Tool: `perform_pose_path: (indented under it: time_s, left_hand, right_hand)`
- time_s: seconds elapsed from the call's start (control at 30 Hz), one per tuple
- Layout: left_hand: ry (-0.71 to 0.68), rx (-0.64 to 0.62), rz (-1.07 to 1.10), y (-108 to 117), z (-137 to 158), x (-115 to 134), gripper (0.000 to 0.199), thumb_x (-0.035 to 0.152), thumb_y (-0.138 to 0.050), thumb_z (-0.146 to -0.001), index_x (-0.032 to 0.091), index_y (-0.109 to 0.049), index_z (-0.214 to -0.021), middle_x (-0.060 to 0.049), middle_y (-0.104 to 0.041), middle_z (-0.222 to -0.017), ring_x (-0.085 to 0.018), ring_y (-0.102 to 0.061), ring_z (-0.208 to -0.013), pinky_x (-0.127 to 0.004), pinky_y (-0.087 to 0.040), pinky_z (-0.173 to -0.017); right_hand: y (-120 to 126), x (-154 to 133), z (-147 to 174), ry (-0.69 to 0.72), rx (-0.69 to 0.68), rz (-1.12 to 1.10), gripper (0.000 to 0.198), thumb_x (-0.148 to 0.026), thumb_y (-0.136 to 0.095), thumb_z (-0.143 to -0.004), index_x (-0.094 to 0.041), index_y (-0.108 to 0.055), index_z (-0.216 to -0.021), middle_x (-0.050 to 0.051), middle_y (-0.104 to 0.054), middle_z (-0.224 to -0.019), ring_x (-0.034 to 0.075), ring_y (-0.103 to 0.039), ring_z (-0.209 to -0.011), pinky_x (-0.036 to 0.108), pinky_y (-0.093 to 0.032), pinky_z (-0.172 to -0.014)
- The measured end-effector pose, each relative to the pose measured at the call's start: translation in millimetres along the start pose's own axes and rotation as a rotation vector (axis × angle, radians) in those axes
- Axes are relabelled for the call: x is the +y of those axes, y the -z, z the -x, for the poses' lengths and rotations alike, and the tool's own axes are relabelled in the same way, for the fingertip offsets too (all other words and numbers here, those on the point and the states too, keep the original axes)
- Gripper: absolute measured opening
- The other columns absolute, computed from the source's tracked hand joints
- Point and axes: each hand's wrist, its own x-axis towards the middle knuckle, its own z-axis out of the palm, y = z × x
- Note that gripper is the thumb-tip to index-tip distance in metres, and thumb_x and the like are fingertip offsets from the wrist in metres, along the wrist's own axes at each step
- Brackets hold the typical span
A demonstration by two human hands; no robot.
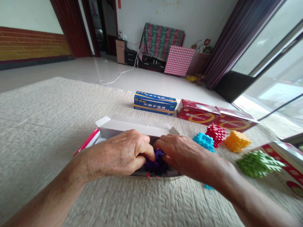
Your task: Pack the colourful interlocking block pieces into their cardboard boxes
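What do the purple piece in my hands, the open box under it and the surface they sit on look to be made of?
Purple piece: likely moulded plastic, uniform saturated colour, toothed edges like the loose coloured clusters nearby. Open box: thin cardboard, folded flaps, plain white inside, printed red outside. Surface: a beige quilted fabric, matt, with a stitched pebbly pattern. Both hands, left hand and right hand, pinch the piece.

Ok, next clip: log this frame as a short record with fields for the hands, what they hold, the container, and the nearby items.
left hand: closed on the purple block cluster
right hand: fingers on the same cluster
container: open white box, flap raised, cluster at its opening
surface: textured beige cover
loose clusters: blue cluster, red cluster, orange cluster, green cluster, to the right of the hands
other boxes: blue box and red box behind, shut
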Motion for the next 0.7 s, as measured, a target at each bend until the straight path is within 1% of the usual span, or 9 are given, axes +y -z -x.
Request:
perform_pose_path:
  time_s: [0.13, 0.3, 0.53, 0.7]
  left_hand:
    - [0.022, -0.008, -0.012, -0.6, 0.6, 0.9, 0.032, 0.010, -0.050, -0.080, 0.026, -0.075, -0.093, 0.000, -0.070, -0.086, -0.014, -0.062, -0.077, -0.025, -0.043, -0.073]
    - [0.037, -0.015, -0.012, -0.7, 0.1, 1.5, 0.033, 0.010, -0.050, -0.079, 0.026, -0.075, -0.095, 0.000, -0.071, -0.089, -0.014, -0.063, -0.080, -0.026, -0.044, -0.076]
    - [0.055, -0.039, 0.009, 1.3, 0.7, 0.0, 0.033, 0.011, -0.050, -0.078, 0.026, -0.074, -0.093, 0.001, -0.071, -0.088, -0.014, -0.062, -0.079, -0.025, -0.044, -0.074]
    - [0.039, -0.074, 0.046, 2.0, 0.9, 2.7, 0.033, 0.008, -0.051, -0.076, 0.026, -0.074, -0.090, 0.003, -0.070, -0.086, -0.011, -0.062, -0.076, -0.023, -0.043, -0.071]
  right_hand:
    - [0.3, -2.0, -6.5, 0.025, 0.006, 0.014, 0.016, -0.002, -0.052, -0.085, -0.017, -0.058, -0.087, 0.002, -0.064, -0.083, 0.011, -0.054, -0.065, 0.024, -0.034, -0.056]
    - [0.4, -3.0, -11.4, 0.011, -0.051, -0.048, 0.017, -0.001, -0.051, -0.086, -0.016, -0.059, -0.088, 0.002, -0.063, -0.084, 0.011, -0.054, -0.067, 0.024, -0.036, -0.057]
    - [2.5, -2.7, -8.8, 0.011, -0.042, -0.091, 0.018, -0.001, -0.051, -0.085, -0.015, -0.060, -0.092, 0.003, -0.062, -0.087, 0.011, -0.054, -0.068, 0.024, -0.037, -0.058]
    - [2.7, 0.2, -4.7, 0.018, -0.039, -0.140, 0.018, 0.000, -0.052, -0.084, -0.015, -0.060, -0.091, 0.003, -0.062, -0.088, 0.010, -0.054, -0.069, 0.023, -0.038, -0.058]
